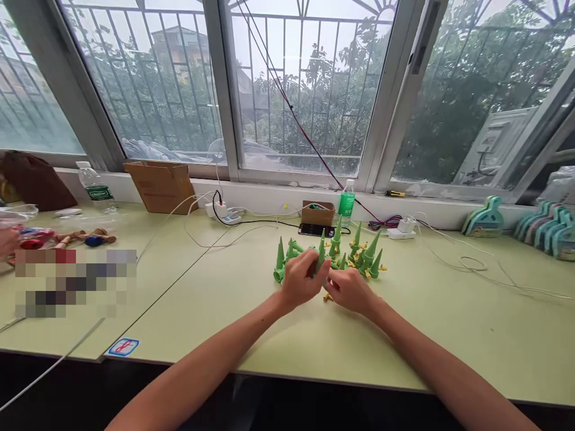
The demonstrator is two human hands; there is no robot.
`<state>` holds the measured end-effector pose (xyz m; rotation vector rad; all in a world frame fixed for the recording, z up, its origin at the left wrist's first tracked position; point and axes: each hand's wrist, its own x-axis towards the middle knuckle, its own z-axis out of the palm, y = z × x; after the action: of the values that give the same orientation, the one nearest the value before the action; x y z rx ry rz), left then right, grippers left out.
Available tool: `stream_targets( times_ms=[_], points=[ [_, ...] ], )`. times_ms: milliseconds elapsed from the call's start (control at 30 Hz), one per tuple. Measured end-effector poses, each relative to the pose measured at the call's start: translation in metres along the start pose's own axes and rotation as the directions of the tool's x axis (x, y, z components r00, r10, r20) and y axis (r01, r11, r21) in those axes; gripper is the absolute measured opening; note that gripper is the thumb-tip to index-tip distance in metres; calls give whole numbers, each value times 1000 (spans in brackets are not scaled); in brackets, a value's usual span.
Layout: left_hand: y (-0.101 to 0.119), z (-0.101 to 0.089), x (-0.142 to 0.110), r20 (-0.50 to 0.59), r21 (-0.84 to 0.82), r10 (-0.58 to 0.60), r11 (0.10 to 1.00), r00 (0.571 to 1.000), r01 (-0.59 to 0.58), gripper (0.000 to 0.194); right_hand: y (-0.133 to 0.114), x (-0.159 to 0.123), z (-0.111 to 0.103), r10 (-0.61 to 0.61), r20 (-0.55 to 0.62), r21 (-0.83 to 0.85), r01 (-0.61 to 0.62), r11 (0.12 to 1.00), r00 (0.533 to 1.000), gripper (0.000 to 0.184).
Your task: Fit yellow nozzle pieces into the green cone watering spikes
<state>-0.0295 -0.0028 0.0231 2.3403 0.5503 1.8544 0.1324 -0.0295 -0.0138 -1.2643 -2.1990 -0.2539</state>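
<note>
Pointed end up, a green plastic watering spike (pixel 321 246) is wrapped in the fingers of my left hand (pixel 302 278). Close against it, my right hand (pixel 353 289) has its fingers pinched together at the spike's lower end; whatever is between them is too small and covered to make out. Just under my hands a small yellow valve piece (pixel 327 297) lies on the table. Behind them are several more green spikes (pixel 369 256), some standing upright with yellow pieces at their sides, others lying down at the left.
The pale green table (pixel 449 335) holds a phone (pixel 317 230), a small cardboard box (pixel 317 213), a green-labelled bottle (pixel 346 203) and loose cables along the window. Teal dustpan-like sets (pixel 484 218) stand at the right. At far left, another person's hand (pixel 8 240) is near wooden pieces.
</note>
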Motion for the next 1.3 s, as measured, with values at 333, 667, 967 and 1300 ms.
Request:
stream_targets(
  times_ms=[333, 667, 967, 1300],
  points=[
    [8, 19, -29, 205, -28, -114, 992, 972, 123, 32, -1, -6, 11, -79, 217, 55, 69, 996, 973, 15],
    [6, 23, -35, 230, -39, -229, 969, 946, 244, 28, -7, -8, 17, -34, 132, 163, 12, 987, 991, 14],
    [3, 25, -34, 203, -41, -287, 953, 936, 301, 29, 0, -16, 20, -27, -106, 334, 61, 941, 994, 29],
    [1, 24, -31, 287, -107, -448, 863, 847, 493, 29, -4, -21, 12, 297, -372, 378, -148, 914, 880, 15]
  ],
)
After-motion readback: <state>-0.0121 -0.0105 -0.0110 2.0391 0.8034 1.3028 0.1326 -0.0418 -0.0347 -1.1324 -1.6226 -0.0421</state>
